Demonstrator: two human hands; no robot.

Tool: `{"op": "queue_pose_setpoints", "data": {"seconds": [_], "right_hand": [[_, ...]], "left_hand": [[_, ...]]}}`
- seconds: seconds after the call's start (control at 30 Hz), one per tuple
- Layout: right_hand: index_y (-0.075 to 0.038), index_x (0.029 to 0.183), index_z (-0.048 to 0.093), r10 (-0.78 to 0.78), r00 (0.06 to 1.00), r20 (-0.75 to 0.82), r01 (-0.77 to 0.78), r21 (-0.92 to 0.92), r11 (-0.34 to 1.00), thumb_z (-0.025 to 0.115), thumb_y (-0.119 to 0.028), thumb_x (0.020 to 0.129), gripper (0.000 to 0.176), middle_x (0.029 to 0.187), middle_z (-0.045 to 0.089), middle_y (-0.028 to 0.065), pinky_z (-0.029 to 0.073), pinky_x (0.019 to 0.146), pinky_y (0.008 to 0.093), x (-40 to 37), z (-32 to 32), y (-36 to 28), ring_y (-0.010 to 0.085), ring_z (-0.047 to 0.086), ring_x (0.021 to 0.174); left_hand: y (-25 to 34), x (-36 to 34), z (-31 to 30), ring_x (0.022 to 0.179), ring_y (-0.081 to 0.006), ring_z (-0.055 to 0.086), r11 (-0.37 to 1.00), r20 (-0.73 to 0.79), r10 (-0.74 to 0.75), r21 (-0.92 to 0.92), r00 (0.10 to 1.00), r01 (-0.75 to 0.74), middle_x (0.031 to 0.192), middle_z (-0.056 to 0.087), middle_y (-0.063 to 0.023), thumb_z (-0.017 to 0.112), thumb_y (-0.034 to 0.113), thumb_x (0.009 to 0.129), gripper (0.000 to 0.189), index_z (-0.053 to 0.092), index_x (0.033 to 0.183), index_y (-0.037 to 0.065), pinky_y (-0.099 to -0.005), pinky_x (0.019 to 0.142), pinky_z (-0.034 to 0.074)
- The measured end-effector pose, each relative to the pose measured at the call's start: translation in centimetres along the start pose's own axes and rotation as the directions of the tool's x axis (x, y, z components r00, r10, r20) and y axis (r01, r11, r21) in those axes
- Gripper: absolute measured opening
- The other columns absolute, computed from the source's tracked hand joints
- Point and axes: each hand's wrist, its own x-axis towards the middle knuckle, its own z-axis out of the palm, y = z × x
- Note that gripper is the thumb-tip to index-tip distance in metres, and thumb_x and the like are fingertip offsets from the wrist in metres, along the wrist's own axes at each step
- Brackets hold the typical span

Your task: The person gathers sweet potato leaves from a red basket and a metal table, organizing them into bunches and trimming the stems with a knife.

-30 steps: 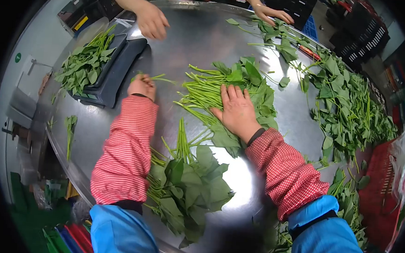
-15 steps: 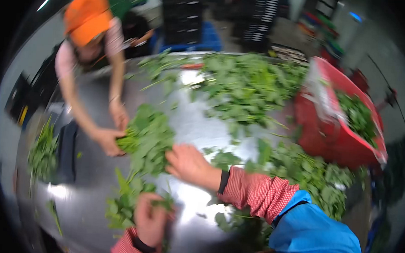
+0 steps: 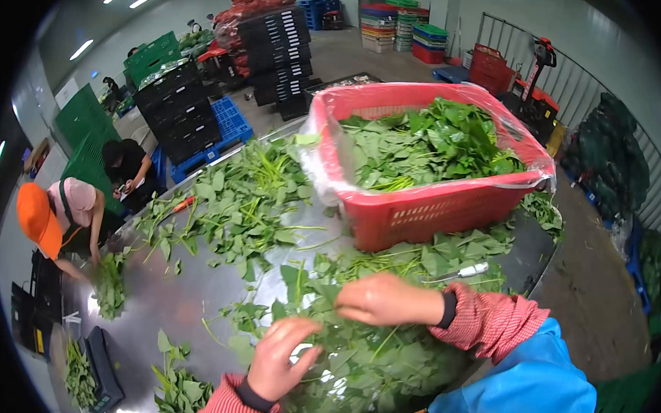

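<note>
My left hand point(image 3: 283, 359) hovers over the near part of the metal table with its thumb and fingers apart, holding nothing. My right hand point(image 3: 385, 299) reaches across the loose leafy greens point(image 3: 381, 368), its fingers bent together at some leaves; the fingertips are partly hidden. To the left of my left hand lies a separate bunch of leafy greens point(image 3: 179, 386). A knife with a white handle point(image 3: 472, 270) rests on greens beyond my right wrist. Behind it stands a red plastic crate point(image 3: 436, 213), lined with clear film and filled with greens.
More greens point(image 3: 232, 200) spread over the table's far side, with an orange-handled tool point(image 3: 184, 204) among them. A co-worker in an orange cap point(image 3: 38, 219) handles a bunch at the left. Near them is a dark scale point(image 3: 101, 367). Stacked black crates point(image 3: 272, 51) stand behind.
The view has swung right and up. My right hand has left the bunch by the co-worker and is now at the loose greens. My left hand has let go of its sprig.
</note>
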Motion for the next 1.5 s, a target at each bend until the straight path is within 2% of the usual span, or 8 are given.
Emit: {"op": "queue_pose_setpoints", "data": {"seconds": [0.2,0.4,0.5,0.6,0.73,0.97,1.23,1.5], "right_hand": [[-0.007,0.081,0.063,-0.024,0.934,-0.356,-0.063,-0.230,0.971,0.066,-0.017,0.081,0.010,0.073,0.061,0.0106,0.050,0.057,0.0389,-3.2,-15.0,6.6,0.0314,0.061,0.064],[-0.004,0.087,0.064,0.339,0.716,-0.610,-0.552,-0.198,0.810,0.060,-0.020,0.085,0.017,0.081,0.065,0.0168,0.050,0.065,0.0409,-10.6,-30.1,17.5,0.0328,0.064,0.074],[-0.003,0.095,0.064,0.519,0.707,-0.481,-0.704,-0.404,0.585,0.067,-0.026,0.078,0.029,0.088,0.066,0.0171,0.050,0.076,0.0438,-15.4,-35.5,25.2,0.0353,0.064,0.085],[-0.002,0.105,0.062,0.600,0.797,-0.073,-0.480,-0.679,0.556,0.075,-0.030,0.069,0.047,0.101,0.063,0.0191,0.049,0.085,0.0423,-18.5,-36.8,28.4,0.0348,0.060,0.099],[-0.005,0.121,0.055,0.769,0.607,0.198,-0.389,-0.770,0.506,0.081,-0.035,0.062,0.072,0.125,0.052,0.0157,0.043,0.097,0.0408,-17.6,-34.8,28.3,0.0305,0.049,0.119],[-0.011,0.122,0.055,0.769,0.566,0.296,-0.058,-0.917,0.396,0.077,-0.032,0.067,0.063,0.130,0.049,0.0104,0.038,0.096,0.0412,-17.2,-32.4,29.7,0.0233,0.045,0.123],[-0.002,0.099,0.061,0.598,0.697,0.395,-0.138,-0.745,0.653,0.068,-0.020,0.067,0.037,0.091,0.065,0.0170,0.049,0.080,0.0437,-18.4,-31.7,31.7,0.0345,0.064,0.090],[0.000,0.104,0.061,0.666,0.723,0.185,-0.553,-0.422,0.718,0.067,-0.031,0.068,0.048,0.089,0.066,0.0224,0.049,0.076,0.0431,-16.6,-35.9,33.1,0.0353,0.064,0.085]], "left_hand": [[4.8,15.4,6.2,0.117,-0.0376,0.051,0.950,-0.099,0.262,0.203,0.960,-0.238,0.117,0.059,-0.0146,0.076,0.007,0.065,0.051,0.060,0.113,0.005,-0.0464,0.100,0.040],[5.1,24.8,11.7,0.116,-0.0381,0.049,0.904,-0.124,0.336,0.321,0.934,-0.282,0.115,0.056,-0.0145,0.078,0.016,0.065,0.055,0.057,0.115,0.005,-0.0491,0.099,0.039],[5.4,27.3,13.0,0.110,-0.0364,0.053,0.856,-0.064,0.322,0.445,0.945,-0.262,0.110,0.059,-0.0145,0.073,0.026,0.072,0.050,0.057,0.114,0.005,-0.0444,0.090,0.043],[5.8,27.6,14.5,0.091,-0.0297,0.058,0.796,-0.011,0.178,0.589,0.984,-0.138,0.095,0.060,-0.0091,0.072,0.031,0.074,0.047,0.058,0.111,0.007,-0.0416,0.078,0.043],[6.0,27.8,15.5,0.086,-0.0281,0.057,0.743,-0.076,0.208,0.660,0.975,-0.107,0.088,0.058,-0.0077,0.075,0.027,0.069,0.047,0.059,0.109,0.009,-0.0395,0.079,0.041],[5.9,28.0,15.8,0.086,-0.0269,0.056,0.729,-0.123,0.214,0.680,0.969,-0.075,0.087,0.056,-0.0066,0.076,0.012,0.058,0.052,0.059,0.107,0.011,-0.0394,0.078,0.040],[5.4,27.4,15.9,0.082,-0.0254,0.055,0.727,-0.157,0.198,0.685,0.968,-0.037,0.082,0.053,-0.0047,0.077,0.015,0.058,0.053,0.060,0.108,0.011,-0.0385,0.077,0.039],[5.2,27.4,16.2,0.083,-0.0270,0.055,0.710,-0.166,0.202,0.704,0.965,-0.027,0.082,0.052,-0.0060,0.077,0.016,0.058,0.053,0.060,0.108,0.011,-0.0392,0.079,0.039]]}}
